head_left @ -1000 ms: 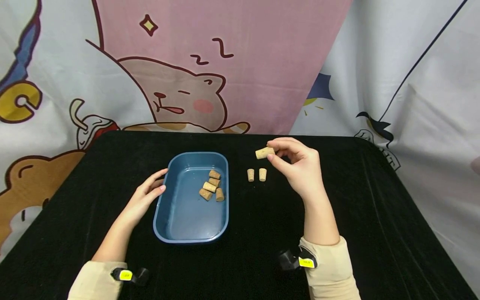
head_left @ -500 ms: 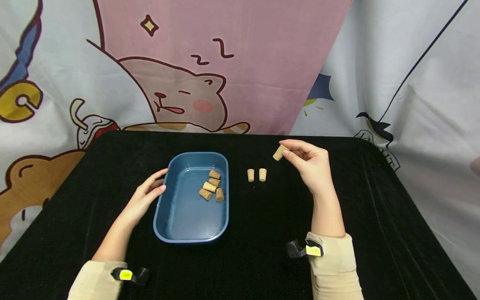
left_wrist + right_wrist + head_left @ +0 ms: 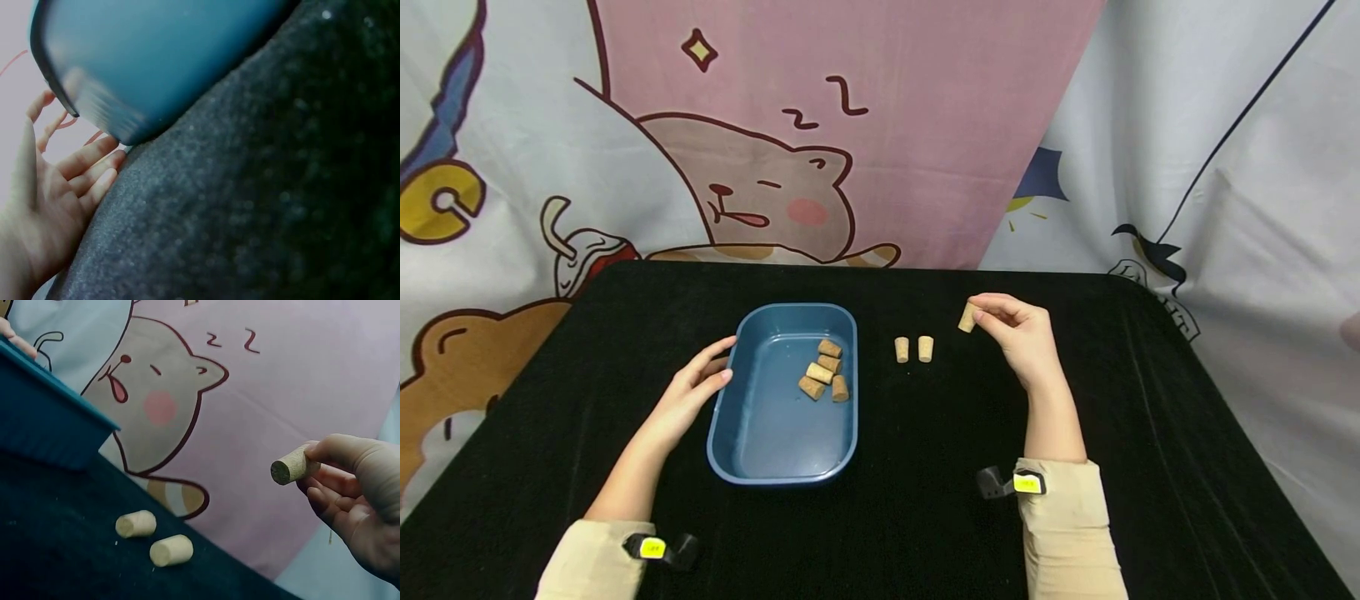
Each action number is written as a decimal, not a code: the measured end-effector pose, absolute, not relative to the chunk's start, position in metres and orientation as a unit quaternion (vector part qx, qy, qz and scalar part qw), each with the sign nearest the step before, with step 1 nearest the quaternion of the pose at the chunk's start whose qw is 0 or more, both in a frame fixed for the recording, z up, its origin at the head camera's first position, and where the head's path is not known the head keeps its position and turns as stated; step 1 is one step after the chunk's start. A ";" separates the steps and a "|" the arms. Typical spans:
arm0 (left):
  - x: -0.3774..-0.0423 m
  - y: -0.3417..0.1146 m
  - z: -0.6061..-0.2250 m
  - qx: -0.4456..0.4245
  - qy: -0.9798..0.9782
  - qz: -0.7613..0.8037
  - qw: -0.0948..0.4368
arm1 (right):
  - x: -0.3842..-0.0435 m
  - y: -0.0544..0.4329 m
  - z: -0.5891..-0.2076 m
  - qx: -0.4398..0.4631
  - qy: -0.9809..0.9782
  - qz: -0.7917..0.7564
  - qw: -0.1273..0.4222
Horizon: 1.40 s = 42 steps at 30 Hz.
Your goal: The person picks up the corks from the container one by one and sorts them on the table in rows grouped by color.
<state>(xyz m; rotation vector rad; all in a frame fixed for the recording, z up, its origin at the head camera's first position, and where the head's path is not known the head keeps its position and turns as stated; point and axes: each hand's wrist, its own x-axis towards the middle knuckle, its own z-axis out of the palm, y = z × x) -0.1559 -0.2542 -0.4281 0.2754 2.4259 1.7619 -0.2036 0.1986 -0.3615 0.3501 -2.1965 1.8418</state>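
Two corks [image 3: 926, 349] sit between the tray [image 3: 760, 442] and the right hand [image 3: 1017, 337] with its raised cork [image 3: 967, 318]; a strip of bare table [image 3: 876, 375] separates them from the tray. The left hand [image 3: 694, 385] blocks the left rim. Inside, five corks [image 3: 819, 373] crowd the right; the near half has room from above. A curtain [image 3: 940, 208] bounds the far side.

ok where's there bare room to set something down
The black cloth is bare between the blue tray and the right sleeve, and right of that sleeve. The tray's left side and near end are free too. Crowded: its far right part, holding five corks, and where two corks sit between tray and right fingers.
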 end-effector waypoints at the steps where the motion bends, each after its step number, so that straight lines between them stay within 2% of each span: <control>1: -0.156 -0.254 -0.428 0.091 0.803 0.585 0.066 | -0.205 0.200 -0.364 0.115 -0.758 0.631 0.120; 18: -0.156 -0.255 -0.428 0.093 0.803 0.586 0.064 | -0.223 0.205 -0.411 0.044 -0.825 0.563 0.012; 42: -0.156 -0.255 -0.427 0.095 0.802 0.586 0.065 | -0.229 0.193 -0.432 0.043 -0.881 0.471 0.003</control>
